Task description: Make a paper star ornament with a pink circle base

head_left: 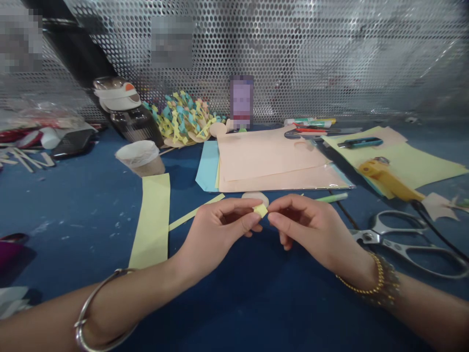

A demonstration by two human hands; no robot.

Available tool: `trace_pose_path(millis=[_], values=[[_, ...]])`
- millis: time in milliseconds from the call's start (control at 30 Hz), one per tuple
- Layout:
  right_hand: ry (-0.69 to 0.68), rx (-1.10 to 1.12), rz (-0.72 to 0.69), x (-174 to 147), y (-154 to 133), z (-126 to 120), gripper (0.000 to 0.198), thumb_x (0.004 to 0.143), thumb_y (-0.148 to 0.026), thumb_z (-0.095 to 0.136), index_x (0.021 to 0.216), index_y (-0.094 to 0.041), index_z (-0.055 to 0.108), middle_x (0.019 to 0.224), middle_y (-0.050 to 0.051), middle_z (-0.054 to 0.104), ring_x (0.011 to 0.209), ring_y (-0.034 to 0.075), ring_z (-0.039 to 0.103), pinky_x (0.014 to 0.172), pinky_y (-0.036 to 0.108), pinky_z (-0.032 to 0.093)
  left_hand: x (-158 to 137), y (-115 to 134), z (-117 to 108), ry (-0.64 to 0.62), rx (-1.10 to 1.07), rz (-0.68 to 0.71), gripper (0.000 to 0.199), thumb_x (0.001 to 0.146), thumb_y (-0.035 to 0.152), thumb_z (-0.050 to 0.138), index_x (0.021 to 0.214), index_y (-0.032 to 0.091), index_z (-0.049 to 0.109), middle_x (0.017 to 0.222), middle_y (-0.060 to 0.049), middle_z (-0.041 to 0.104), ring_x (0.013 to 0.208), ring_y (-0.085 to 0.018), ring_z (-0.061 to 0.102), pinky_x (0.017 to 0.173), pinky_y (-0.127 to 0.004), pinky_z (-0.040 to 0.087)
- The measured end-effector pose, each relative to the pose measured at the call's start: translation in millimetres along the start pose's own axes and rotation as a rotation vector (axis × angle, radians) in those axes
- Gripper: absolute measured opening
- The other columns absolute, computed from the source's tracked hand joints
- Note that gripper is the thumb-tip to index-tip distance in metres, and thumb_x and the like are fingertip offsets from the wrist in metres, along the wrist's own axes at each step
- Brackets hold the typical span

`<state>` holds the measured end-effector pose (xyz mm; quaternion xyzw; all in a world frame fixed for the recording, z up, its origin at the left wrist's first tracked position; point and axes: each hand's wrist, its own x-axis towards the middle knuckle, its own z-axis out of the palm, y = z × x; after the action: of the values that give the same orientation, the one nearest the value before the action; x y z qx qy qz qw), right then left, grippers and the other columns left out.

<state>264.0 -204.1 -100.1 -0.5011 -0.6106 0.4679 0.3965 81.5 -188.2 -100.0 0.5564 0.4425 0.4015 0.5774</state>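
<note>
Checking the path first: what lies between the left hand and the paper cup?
In the head view, a narrow yellow strip lies between the left hand and the paper cup, with a wide yellow strip nearer the cup.

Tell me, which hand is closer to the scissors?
Right. The right hand is just left of the scissors; the left hand, pinching yellow paper, is farther left.

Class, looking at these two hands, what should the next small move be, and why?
Perhaps the right hand should pinch the exposed side of the small yellow paper: the left hand already holds it, leaving that side uncovered, and the right fingertips are close beside it.
</note>
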Motion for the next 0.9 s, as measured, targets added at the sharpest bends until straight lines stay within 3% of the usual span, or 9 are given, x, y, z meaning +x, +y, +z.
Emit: trace_pose_path(millis=[333,767,900], values=[[0.134,-0.249,-0.225,-4.5,-0.7,-1.2,0.005,0.084,-0.026,0.065,0.084,-0.022,0.068,0.077,0.0,0.064,0.053,0.009,0.058,0.049,0.021,0.051,2.7,1.7,2.6,-0.009,-0.021,-0.05,0.017,0.075,0.024,0.074,0.091,0.02,0.076,0.078,0.0,0.077,0.062,-0.009,0.069,0.056,-0.014,0.055],[0.146,-0.331,-0.265,-4.1,0.6,-0.7,0.006,0.085,-0.026,0.064,0.085,-0.022,0.068,0.078,0.001,0.066,0.058,0.011,0.06,0.051,0.024,0.05,0.8,2.5,2.3,0.003,-0.008,-0.048,0.018,0.072,0.023,0.076,0.09,0.019,0.076,0.074,0.0,0.076,0.062,-0.011,0.07,0.055,-0.015,0.055],[0.156,-0.403,-0.348,-4.3,-0.4,-1.0,0.006,0.087,-0.024,0.062,0.086,-0.022,0.068,0.08,0.002,0.067,0.065,0.013,0.062,0.054,0.026,0.05,0.7,2.0,2.1,0.001,0.011,-0.037,0.019,0.073,0.025,0.076,0.091,0.019,0.076,0.075,-0.002,0.077,0.063,-0.013,0.07,0.056,-0.019,0.057]])
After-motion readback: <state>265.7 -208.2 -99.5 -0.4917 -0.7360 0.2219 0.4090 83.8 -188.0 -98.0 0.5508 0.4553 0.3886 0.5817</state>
